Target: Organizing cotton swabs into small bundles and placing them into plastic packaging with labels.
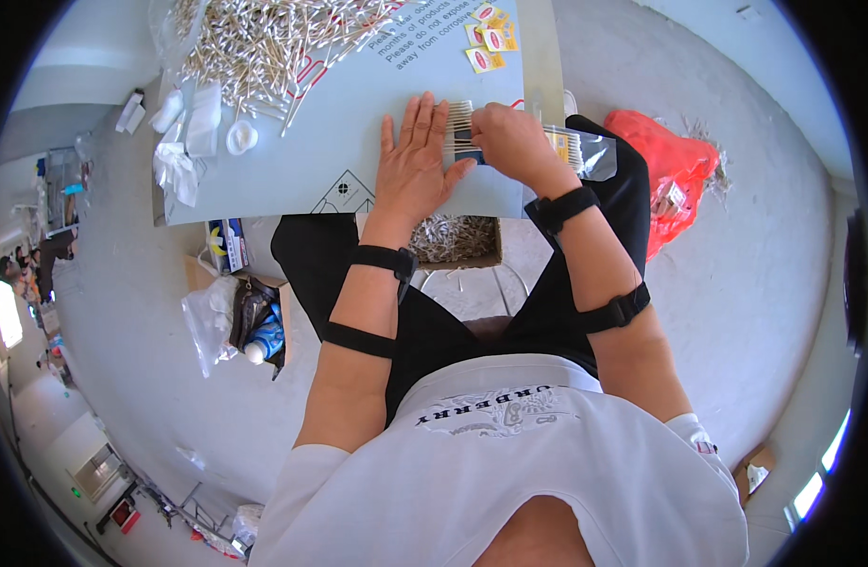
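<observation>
My left hand (414, 170) lies flat on the grey-blue work surface (292, 175), fingers stretched out and thumb pointing toward the right hand. Just right of its fingers is a neat row of cotton swabs (459, 117), with a dark strip showing below. My right hand (514, 142) is closed, knuckles up, over the right end of this row; whatever its fingers grip is hidden. Beyond its wrist, a clear plastic pouch (599, 158) holding more swabs and a yellow card (561, 146) sticks out past the surface's right edge, above my thigh.
Loose cotton swabs (254, 52) are heaped at the far left. Several yellow cards (490, 40) lie at the far right. A small white cup (241, 138) stands near crumpled tissue (176, 170). Below, a cardboard box (490, 244) holds swabs. A red plastic bag (675, 175) sits on the floor.
</observation>
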`<act>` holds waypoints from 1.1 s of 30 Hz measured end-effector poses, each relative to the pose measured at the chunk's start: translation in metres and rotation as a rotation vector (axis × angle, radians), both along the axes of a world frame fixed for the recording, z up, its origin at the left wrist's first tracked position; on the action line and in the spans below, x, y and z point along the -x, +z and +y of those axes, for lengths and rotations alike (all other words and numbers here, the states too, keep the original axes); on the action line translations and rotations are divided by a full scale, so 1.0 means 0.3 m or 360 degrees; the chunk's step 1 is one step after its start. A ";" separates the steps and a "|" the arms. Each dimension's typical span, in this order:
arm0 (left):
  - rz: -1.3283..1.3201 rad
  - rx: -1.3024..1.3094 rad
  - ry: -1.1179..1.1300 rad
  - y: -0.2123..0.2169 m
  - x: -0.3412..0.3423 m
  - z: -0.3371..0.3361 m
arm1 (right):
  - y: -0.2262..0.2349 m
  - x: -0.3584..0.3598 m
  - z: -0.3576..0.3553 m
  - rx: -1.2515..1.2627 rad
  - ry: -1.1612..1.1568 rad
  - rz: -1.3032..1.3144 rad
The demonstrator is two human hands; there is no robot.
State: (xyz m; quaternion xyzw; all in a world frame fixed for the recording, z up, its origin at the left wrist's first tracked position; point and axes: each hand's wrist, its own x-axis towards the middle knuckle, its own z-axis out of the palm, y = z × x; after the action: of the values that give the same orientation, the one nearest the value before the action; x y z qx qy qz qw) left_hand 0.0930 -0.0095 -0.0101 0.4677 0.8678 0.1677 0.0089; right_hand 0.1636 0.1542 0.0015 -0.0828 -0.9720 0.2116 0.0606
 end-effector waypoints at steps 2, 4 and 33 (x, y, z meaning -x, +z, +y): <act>0.0040 0.0007 -0.0007 -0.005 0.006 -0.009 | 0.022 0.037 0.004 0.0228 -0.0161 -0.0308; 0.0039 0.0062 -0.0001 -0.011 0.009 -0.016 | 0.050 0.035 -0.002 0.0366 -0.0256 -0.0289; -0.0755 -0.0892 0.0076 0.001 0.035 0.018 | -0.017 -0.051 -0.030 0.1299 -0.0294 0.0628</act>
State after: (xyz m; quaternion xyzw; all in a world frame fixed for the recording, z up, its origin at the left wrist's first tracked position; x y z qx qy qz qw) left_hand 0.0825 -0.0041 -0.0098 0.3796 0.7726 0.5030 0.0776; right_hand 0.1790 0.1450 -0.0035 -0.1443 -0.7676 0.5824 0.2254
